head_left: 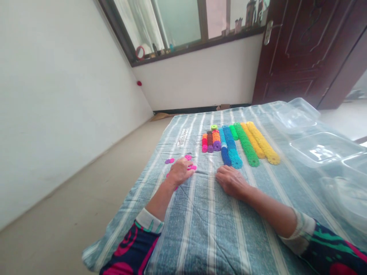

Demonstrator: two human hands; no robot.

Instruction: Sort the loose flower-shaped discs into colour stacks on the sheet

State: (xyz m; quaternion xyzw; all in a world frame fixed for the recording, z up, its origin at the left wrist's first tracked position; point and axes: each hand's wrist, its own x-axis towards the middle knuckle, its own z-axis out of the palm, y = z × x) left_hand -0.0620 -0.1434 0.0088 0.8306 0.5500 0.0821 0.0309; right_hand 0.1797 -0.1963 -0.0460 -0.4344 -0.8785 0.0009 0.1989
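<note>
My left hand (181,172) is low over the cloth among loose pink notched discs. Its fingers are bent together around a pink disc (192,167) at the fingertips. Another pink disc (188,157) lies just beyond the knuckles, and a purple disc (168,161) touches a pink one to the left. My right hand (231,181) rests with curled fingers below the dark blue row (226,156); whatever it may hold is hidden. Overlapping discs form rows by colour: red (204,143), light blue (231,145), green (247,147) and yellow (263,144).
A striped blue-grey cloth (197,225) covers the table. Clear plastic containers (312,147) stand along its right side. Beyond are a white wall (200,84), a window ledge with small items, and a dark red door (304,49).
</note>
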